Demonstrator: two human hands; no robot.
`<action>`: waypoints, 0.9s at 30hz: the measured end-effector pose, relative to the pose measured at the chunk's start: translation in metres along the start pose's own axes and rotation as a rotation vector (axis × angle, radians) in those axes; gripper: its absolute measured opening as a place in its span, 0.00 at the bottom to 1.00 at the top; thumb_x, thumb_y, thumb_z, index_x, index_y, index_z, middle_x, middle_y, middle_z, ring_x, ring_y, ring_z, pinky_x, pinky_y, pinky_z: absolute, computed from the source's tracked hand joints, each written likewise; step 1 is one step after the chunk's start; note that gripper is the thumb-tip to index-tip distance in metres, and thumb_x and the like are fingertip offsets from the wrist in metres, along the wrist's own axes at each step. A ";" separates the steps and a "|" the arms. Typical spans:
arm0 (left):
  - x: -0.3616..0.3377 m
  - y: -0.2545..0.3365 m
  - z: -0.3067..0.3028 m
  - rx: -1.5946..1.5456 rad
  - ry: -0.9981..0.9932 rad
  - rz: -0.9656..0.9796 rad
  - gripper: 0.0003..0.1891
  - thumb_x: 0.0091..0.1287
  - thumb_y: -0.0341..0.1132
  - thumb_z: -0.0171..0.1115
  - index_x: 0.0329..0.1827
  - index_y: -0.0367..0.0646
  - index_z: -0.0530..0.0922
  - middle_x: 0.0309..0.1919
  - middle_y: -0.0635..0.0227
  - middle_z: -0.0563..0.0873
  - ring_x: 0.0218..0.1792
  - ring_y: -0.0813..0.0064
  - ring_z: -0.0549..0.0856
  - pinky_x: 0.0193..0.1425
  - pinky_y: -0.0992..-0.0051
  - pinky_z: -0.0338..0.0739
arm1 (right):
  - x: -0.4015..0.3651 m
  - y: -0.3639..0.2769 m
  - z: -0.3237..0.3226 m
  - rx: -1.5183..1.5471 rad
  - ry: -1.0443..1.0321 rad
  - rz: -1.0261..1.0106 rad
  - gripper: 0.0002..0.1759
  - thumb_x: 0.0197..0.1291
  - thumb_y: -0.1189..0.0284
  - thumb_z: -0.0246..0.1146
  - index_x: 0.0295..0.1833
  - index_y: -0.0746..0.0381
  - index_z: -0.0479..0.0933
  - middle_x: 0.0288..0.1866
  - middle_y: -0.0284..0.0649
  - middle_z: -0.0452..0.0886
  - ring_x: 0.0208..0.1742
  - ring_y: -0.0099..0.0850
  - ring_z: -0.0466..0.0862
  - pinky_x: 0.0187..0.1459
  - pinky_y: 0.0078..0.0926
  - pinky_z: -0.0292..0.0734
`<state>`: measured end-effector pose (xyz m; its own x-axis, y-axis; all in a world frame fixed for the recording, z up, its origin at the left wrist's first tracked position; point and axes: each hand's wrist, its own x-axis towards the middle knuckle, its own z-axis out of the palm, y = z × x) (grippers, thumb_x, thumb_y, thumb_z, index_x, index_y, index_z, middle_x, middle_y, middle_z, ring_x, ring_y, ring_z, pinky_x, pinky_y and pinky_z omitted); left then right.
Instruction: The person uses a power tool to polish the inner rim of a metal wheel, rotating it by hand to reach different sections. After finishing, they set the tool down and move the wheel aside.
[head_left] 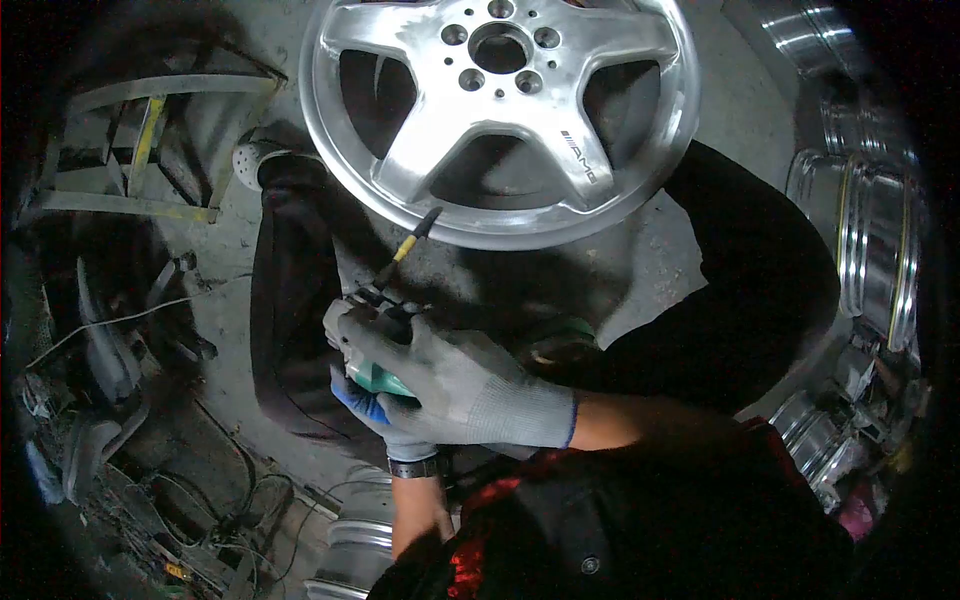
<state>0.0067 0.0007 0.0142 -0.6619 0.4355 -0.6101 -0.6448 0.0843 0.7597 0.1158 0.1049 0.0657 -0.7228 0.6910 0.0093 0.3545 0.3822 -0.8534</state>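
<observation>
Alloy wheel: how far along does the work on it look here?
Done: the alloy wheel already shines across spokes and rim. In hand: the left hand and right hand grip a green tool, its yellow-and-black tip at the lower rim; contact unclear. Left: likely that rim edge; dull spots too small to tell.

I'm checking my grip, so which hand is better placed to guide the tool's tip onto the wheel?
Probably the right hand: it wraps over the tool from above, closest to the tip that points at the wheel. The left hand only cups the tool from beneath.
</observation>
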 end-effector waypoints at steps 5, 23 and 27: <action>-0.005 -0.027 -0.014 0.220 -0.033 0.266 0.34 0.79 0.58 0.46 0.80 0.46 0.64 0.76 0.57 0.71 0.74 0.56 0.73 0.79 0.55 0.65 | -0.009 -0.001 -0.010 -0.018 -0.139 0.079 0.47 0.61 0.56 0.67 0.84 0.51 0.58 0.42 0.62 0.77 0.31 0.50 0.85 0.34 0.46 0.83; 0.002 -0.009 -0.006 -0.642 -0.537 -0.218 0.33 0.76 0.58 0.50 0.78 0.47 0.69 0.74 0.59 0.75 0.73 0.57 0.74 0.79 0.56 0.65 | -0.012 0.001 -0.006 -0.041 -0.038 0.030 0.47 0.61 0.56 0.68 0.84 0.52 0.58 0.38 0.58 0.76 0.31 0.50 0.84 0.34 0.45 0.83; 0.002 0.012 0.013 -0.057 0.052 0.014 0.33 0.76 0.58 0.50 0.78 0.47 0.69 0.74 0.60 0.75 0.73 0.57 0.74 0.80 0.56 0.64 | 0.006 0.003 0.002 0.051 -0.014 -0.010 0.47 0.62 0.56 0.68 0.84 0.51 0.58 0.39 0.59 0.76 0.31 0.51 0.84 0.34 0.45 0.83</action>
<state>0.0033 0.0144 0.0251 -0.6892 0.3885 -0.6116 -0.6551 0.0264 0.7551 0.1114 0.1084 0.0620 -0.7341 0.6790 0.0108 0.3170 0.3566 -0.8788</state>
